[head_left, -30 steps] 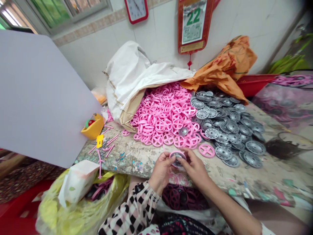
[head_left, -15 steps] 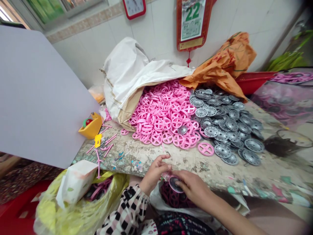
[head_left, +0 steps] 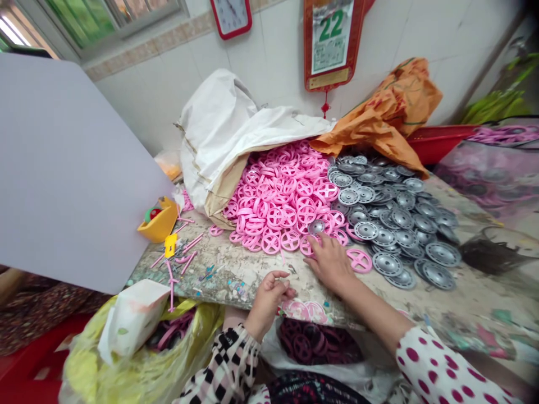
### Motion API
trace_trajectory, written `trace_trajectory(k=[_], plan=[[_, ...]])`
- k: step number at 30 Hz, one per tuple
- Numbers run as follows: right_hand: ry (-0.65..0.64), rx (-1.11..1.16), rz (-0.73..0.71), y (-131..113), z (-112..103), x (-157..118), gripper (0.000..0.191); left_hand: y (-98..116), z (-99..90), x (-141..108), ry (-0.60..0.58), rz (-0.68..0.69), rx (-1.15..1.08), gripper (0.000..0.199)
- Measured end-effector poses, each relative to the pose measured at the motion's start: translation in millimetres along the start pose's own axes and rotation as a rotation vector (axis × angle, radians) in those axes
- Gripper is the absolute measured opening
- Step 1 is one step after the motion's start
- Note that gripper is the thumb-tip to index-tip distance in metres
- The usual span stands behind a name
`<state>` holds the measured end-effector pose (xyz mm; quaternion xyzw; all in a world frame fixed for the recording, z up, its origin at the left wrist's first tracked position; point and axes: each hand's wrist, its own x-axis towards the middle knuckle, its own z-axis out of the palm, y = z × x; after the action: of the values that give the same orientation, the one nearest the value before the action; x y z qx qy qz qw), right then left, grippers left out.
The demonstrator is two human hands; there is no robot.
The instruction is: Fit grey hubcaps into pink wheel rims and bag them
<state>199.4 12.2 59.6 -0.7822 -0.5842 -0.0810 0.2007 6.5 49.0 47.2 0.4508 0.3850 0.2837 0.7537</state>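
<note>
My right hand [head_left: 330,262] rests on the pink wheels [head_left: 278,207] with fingers apart, my left hand [head_left: 267,303] curls empty near the desk [head_left: 219,275] front edge, and many gray wheels [head_left: 400,230] are left.

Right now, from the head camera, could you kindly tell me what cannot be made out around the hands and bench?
Head view only:
What lies under the right hand among the pink plastic wheels: hidden by the hand.
Back of the pink pile: covered by the white sack.
Bench behind the grey board: blocked by the board.
Wall clock: cut off by the top edge.
</note>
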Motion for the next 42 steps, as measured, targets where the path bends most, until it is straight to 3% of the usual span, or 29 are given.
trace_trajectory(k=[4, 11, 13, 17, 21, 24, 26, 29, 34, 39, 42], plan=[[-0.059, -0.120, -0.139, -0.1, 3.3, 0.9, 0.033, -0.1, -2.1, 0.5, -0.003, -0.015, -0.035, 0.038], [-0.017, -0.081, -0.270, -14.6, 5.8, -41.6, 0.035, -1.3, -0.2, -1.5, 0.020, 0.038, -0.048, 0.039], [0.002, -0.022, -0.255, -17.5, 6.9, -50.6, 0.032, -4.7, 1.4, -2.3, 0.047, 0.112, 0.076, 0.041], [0.018, 0.173, -0.244, -22.6, 7.6, -63.2, 0.032, -7.2, 3.9, -0.9, 0.051, 0.352, 0.537, 0.044], [-0.029, 0.395, -0.299, -24.3, 6.6, -65.7, 0.030, 0.5, 2.1, 3.2, 0.055, 0.524, 0.872, 0.026], [-0.009, 0.529, -0.252, -18.1, 7.1, -60.8, 0.030, 4.4, -0.3, 5.6, 0.026, 0.502, 0.958, 0.006], [0.040, 0.491, -0.179, -11.8, 8.0, -56.8, 0.031, 4.1, -0.2, 6.9, 0.043, 0.426, 0.859, 0.006], [0.037, 0.233, -0.129, -5.1, 10.1, -52.5, 0.031, 3.5, 1.7, 8.7, 0.116, 0.246, 0.494, 0.017], [-0.053, -0.052, -0.244, -4.7, 14.6, -47.2, 0.028, 11.4, -3.0, 10.0, 0.158, -0.023, 0.020, 0.035], [-0.085, -0.130, -0.353, -3.4, 12.8, -39.0, 0.025, 16.2, -11.4, 6.8, 0.158, -0.061, -0.159, 0.032], [-0.049, 0.002, -0.293, -4.6, 9.1, -35.9, 0.023, 14.0, -12.3, 3.9, 0.155, -0.023, -0.223, 0.031]])
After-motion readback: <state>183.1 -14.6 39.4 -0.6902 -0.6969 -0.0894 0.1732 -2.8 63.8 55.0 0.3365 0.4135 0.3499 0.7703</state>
